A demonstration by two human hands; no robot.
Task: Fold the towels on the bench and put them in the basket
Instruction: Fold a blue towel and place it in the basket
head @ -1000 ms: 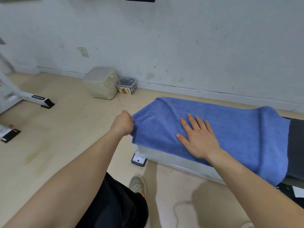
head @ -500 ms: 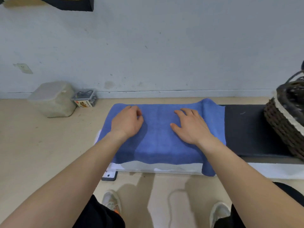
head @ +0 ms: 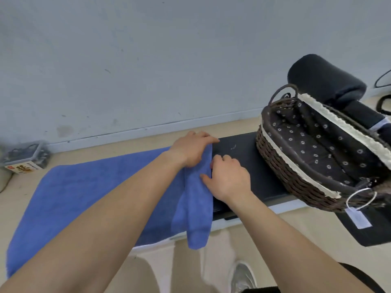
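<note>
The left hand [head: 191, 151] grips the right edge of the blue towel [head: 84, 197] spread on the bench [head: 239, 153]; the right hand [head: 227, 179] seemingly pinches it too. Folding is in hand. Next, that edge needs carrying leftward, with the wicker basket [head: 281, 166] coming later.

Both hands grip right edge of blue towel [head: 88, 199] on black bench [head: 243, 153]: left hand [head: 190, 151] farther, right hand [head: 227, 178] nearer. Wicker basket [head: 281, 168] right, on bench.
</note>
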